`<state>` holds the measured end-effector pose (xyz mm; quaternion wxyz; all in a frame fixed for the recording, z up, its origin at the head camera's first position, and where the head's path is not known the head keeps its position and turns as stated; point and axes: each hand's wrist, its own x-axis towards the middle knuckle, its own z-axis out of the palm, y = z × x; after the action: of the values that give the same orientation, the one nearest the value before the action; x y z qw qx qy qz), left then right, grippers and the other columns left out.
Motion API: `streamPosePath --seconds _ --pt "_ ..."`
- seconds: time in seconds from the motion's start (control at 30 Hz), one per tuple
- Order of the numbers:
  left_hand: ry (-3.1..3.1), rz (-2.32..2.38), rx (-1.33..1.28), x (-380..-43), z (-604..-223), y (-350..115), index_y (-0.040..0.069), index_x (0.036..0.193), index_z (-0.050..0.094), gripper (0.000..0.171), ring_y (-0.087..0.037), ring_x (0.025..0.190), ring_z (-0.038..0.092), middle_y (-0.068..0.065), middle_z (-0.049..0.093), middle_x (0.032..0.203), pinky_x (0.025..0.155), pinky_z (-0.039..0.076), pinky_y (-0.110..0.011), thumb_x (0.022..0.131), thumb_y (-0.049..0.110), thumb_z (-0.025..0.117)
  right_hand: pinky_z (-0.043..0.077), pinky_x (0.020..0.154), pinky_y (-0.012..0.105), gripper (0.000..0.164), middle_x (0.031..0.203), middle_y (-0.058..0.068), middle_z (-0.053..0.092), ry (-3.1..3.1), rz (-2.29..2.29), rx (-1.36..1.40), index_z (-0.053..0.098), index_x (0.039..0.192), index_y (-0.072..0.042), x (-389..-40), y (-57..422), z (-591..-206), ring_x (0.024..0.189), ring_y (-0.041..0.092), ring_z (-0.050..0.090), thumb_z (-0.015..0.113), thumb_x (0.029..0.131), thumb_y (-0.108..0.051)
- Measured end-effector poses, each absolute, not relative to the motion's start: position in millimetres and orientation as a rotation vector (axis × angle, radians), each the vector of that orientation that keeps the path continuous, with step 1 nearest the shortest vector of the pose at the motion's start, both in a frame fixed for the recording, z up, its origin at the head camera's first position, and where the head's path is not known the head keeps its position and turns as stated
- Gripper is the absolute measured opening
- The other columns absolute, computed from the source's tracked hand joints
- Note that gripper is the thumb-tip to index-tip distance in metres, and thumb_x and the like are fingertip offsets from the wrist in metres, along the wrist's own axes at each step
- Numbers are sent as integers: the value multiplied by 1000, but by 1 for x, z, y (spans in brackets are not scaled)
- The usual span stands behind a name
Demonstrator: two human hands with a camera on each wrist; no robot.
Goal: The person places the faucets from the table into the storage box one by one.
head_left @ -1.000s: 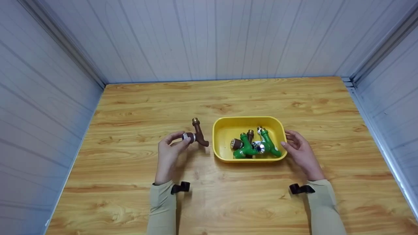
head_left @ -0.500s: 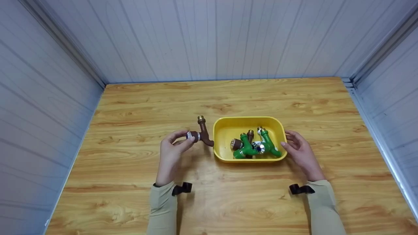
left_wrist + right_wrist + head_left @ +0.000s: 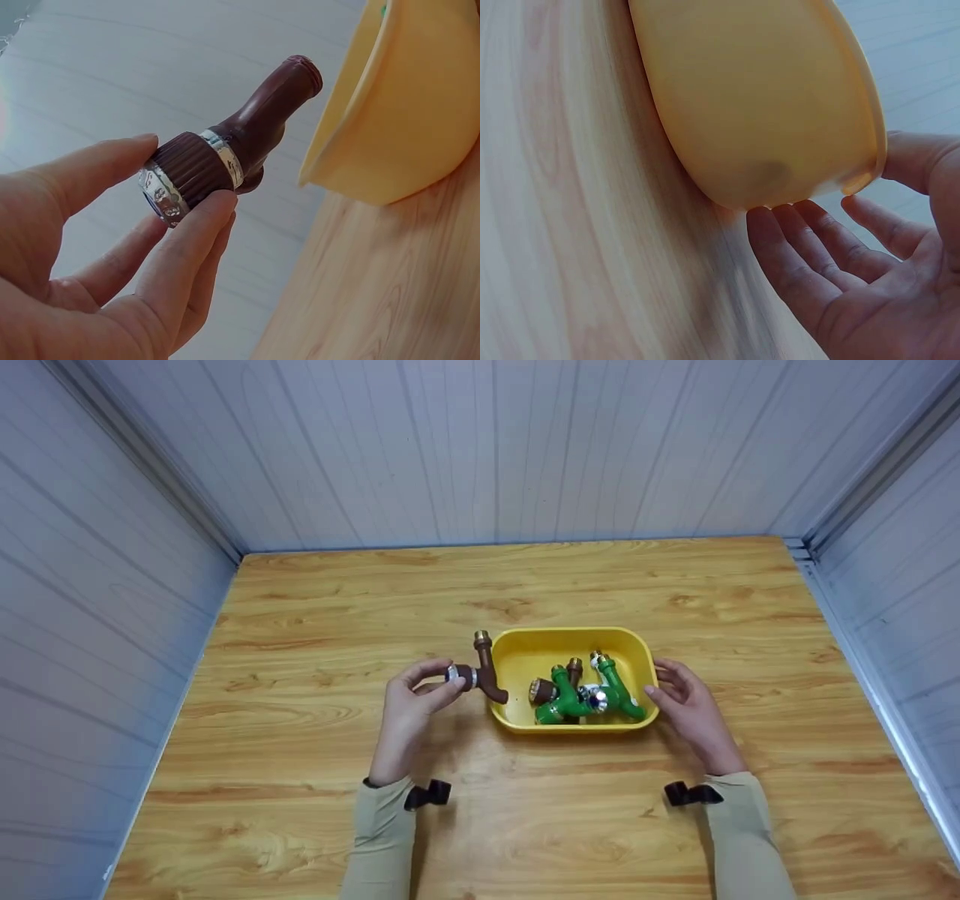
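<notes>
My left hand [image 3: 416,701] pinches a brown tap [image 3: 487,675] by its ribbed, silver-ringed knob, between thumb and fingers. The tap's spout overlaps the left rim of a yellow plastic tub [image 3: 517,664], and its brass-threaded end points away from me. In the left wrist view the tap [image 3: 262,109] is up off the table beside the tub wall. At the tub's right end, my right hand [image 3: 690,712] holds the rim, thumb over the edge and fingertips against the outer wall. Inside lie green taps [image 3: 574,706], another brown tap [image 3: 544,691] and a partly hidden white one [image 3: 595,660].
The tub stands on a wood-grain table [image 3: 337,607]. Pale panelled walls [image 3: 495,450] close off the back and both sides. A black wrist mount [image 3: 428,794] sits on the left sleeve, and a similar mount [image 3: 694,794] on the right.
My left hand has carried the brown tap rightward from the table beside the tub, so its spout now overlaps the left rim. The right hand and tub have stayed put.
</notes>
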<state>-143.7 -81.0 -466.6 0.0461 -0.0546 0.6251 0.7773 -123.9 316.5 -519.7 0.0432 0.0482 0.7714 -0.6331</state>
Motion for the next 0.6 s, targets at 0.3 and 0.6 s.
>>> streamPosePath --seconds 0.3,0.6 --pt "1926 2310 -121 -144 -469 -72 -4 109 64 36 -30 87 67 -17 63 109 79 56 -36 77 1 79 49 88 20 53 136 19 46 2353 -1940 141 40 141 -5 -125 317 -520 124 35 46 62 94 -16" --pt "1944 2251 -121 -141 -470 -63 -1 108 65 37 -29 87 67 -16 64 107 78 56 -35 76 6 81 49 89 21 55 136 19 46 2353 -1929 150 39 141 -5 -124 317 -519 124 34 46 63 94 -17"
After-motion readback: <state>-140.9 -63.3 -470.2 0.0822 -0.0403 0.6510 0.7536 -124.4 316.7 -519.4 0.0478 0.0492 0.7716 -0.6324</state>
